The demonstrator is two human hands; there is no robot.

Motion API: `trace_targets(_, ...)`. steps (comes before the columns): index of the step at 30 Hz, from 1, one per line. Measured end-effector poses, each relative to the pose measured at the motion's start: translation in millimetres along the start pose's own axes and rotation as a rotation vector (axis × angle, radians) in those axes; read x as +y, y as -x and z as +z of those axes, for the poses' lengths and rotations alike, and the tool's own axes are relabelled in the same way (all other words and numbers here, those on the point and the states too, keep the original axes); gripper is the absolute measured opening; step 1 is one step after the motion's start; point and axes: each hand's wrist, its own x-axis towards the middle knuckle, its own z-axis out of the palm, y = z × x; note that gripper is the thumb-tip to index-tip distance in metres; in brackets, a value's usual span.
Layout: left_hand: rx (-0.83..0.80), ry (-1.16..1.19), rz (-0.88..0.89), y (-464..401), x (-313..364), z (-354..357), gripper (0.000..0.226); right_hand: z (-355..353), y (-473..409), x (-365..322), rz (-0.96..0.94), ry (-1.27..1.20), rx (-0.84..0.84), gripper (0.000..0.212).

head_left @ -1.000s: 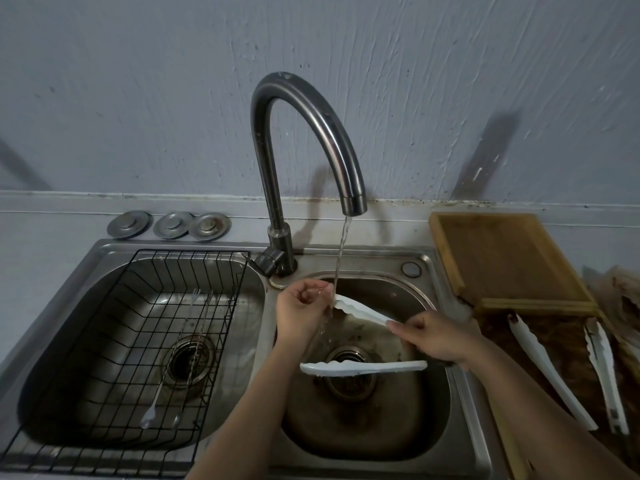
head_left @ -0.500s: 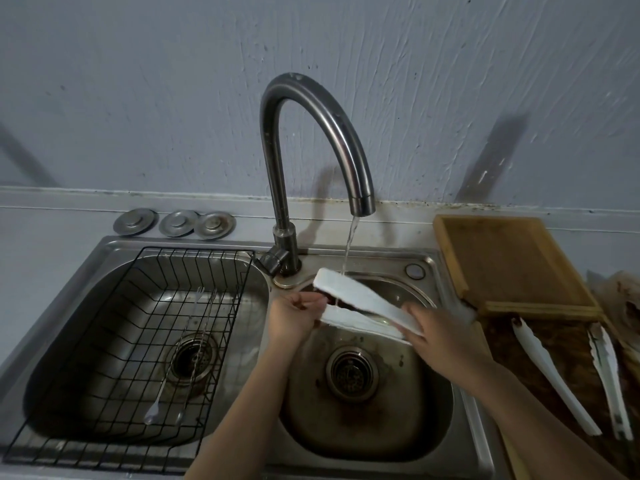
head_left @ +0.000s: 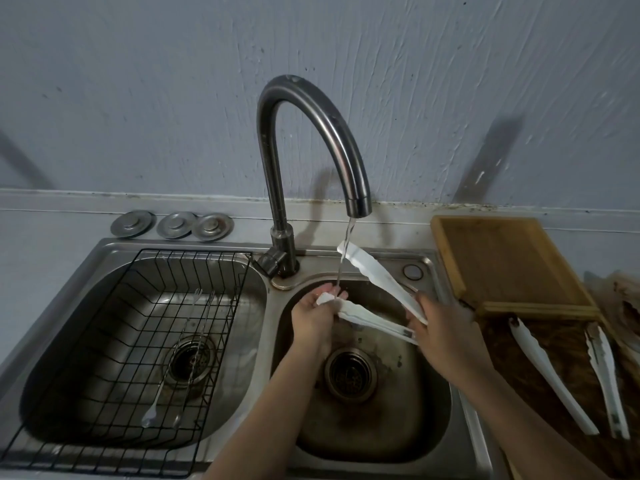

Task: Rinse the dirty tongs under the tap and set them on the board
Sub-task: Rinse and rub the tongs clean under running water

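I had the white tongs [head_left: 377,292] over the right sink basin [head_left: 429,427], centre of frame, w/ the tap [head_left: 311,140] running. My right hand [head_left: 446,337] was wrapped round the hinge end, fingers closed on it. The two arms were spread apart: the upper one pointed up-left so its tip sat right in the water stream [head_left: 346,251] just below the spout. My left hand [head_left: 313,318] pinched the tip of the lower arm, fingers curled narrow round it, and the stream ran on down onto those fingers. Looked like I was rubbing that tip clean, tho I can't tell how much dirt was left on it.

So the rinse was in hand, not finished as far as I could judge. The wooden board [head_left: 509,268], upper right of frame next to the sink, had nothing on it. Setting the tongs there was the whole second half, not yet done.

Lower right, on the stained brown surface below the board, lay two more tongs [head_left: 550,372], one w/ a dark smear at its tip. Left basin held a black wire rack [head_left: 131,358] w/ a couple of long thin utensils [head_left: 180,358].
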Motion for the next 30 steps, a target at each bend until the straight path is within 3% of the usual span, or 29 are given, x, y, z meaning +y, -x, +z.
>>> trace_targets(4,0.108,0.110,0.199,7.4,-4.2,24.5,0.058,22.3,-0.2,-8.4,0.019,-0.127,0.107,0.011)
trace_targets(6,0.090,0.032,0.234,13.2,-9.5,33.8,0.065,34.3,0.0,-16.9,0.041,-0.225,0.145,0.006)
trace_targets(10,0.008,-0.167,0.192,15.6,-18.5,35.9,0.058,48.0,-3.2,-28.1,0.139,-0.414,0.133,0.025)
trace_targets(16,0.112,0.155,0.086,-12.5,27.2,5.7,0.039,44.2,5.8,-20.5,0.094,-0.119,-0.003,0.014)
trace_targets(19,0.027,0.024,0.092,-5.1,25.8,2.2,0.019,41.3,9.2,-23.3,0.081,0.111,-0.081,0.016)
trace_targets(22,-0.056,-0.100,0.022,-0.6,17.8,3.0,0.047,39.5,8.2,-28.0,0.025,0.225,-0.162,0.028)
trace_targets(24,-0.056,-0.124,0.080,1.0,18.5,2.0,0.039,37.5,6.2,-29.1,-0.017,0.279,-0.177,0.023)
trace_targets(27,-0.037,0.085,0.111,0.5,20.4,-2.9,0.037,36.5,-1.1,-24.5,-0.146,0.275,-0.153,0.023)
trace_targets(30,-0.147,0.359,0.176,3.0,26.9,-9.4,0.031,32.8,-6.6,-20.6,-0.212,0.008,-0.152,0.036)
